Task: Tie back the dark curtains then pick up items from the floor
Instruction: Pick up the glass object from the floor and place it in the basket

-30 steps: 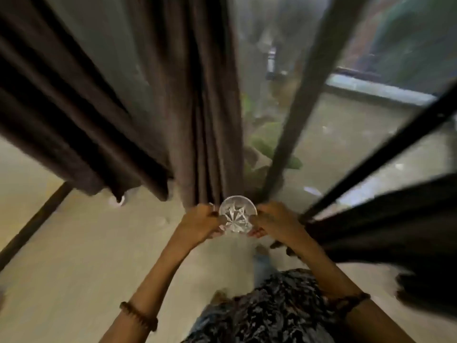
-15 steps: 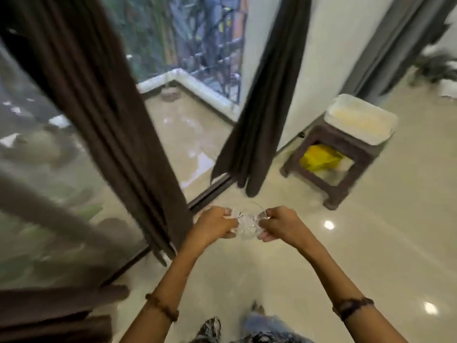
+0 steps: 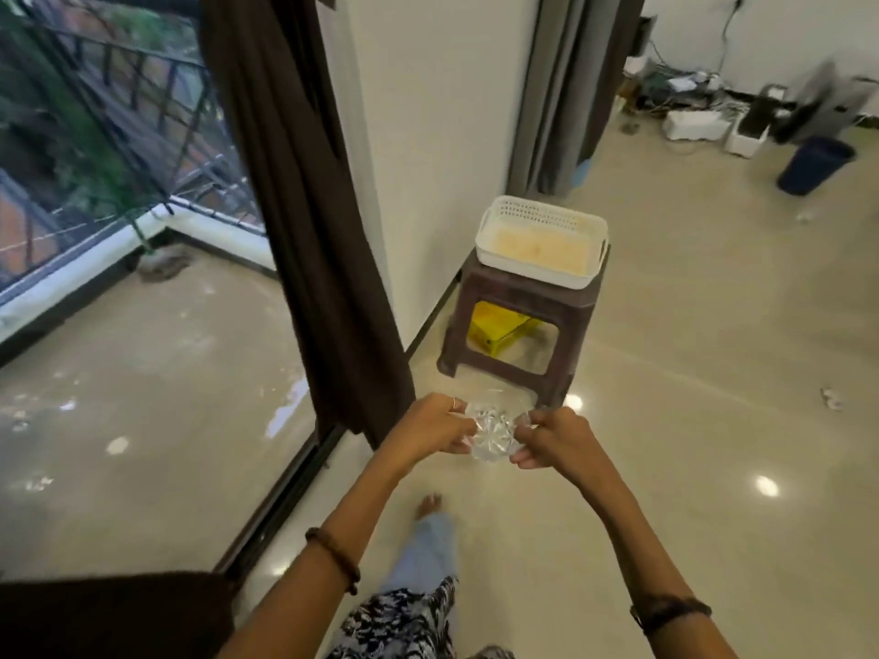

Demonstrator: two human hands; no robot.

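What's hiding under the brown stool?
Under the brown stool sits a yellow thing, maybe a box, resting on the floor. The stool's seat and legs cover part of it, so its full shape stays unclear. A white basket stands on top of the stool.

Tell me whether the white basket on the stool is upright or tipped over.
Upright. The white basket sits flat on the brown stool, its open top facing up and its perforated rim level.

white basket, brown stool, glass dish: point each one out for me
white basket (image 3: pixel 494 230): head view, on its perforated left wall
brown stool (image 3: pixel 523 297): head view, on its seat's front edge
glass dish (image 3: pixel 492 432): head view, on its cut-pattern centre
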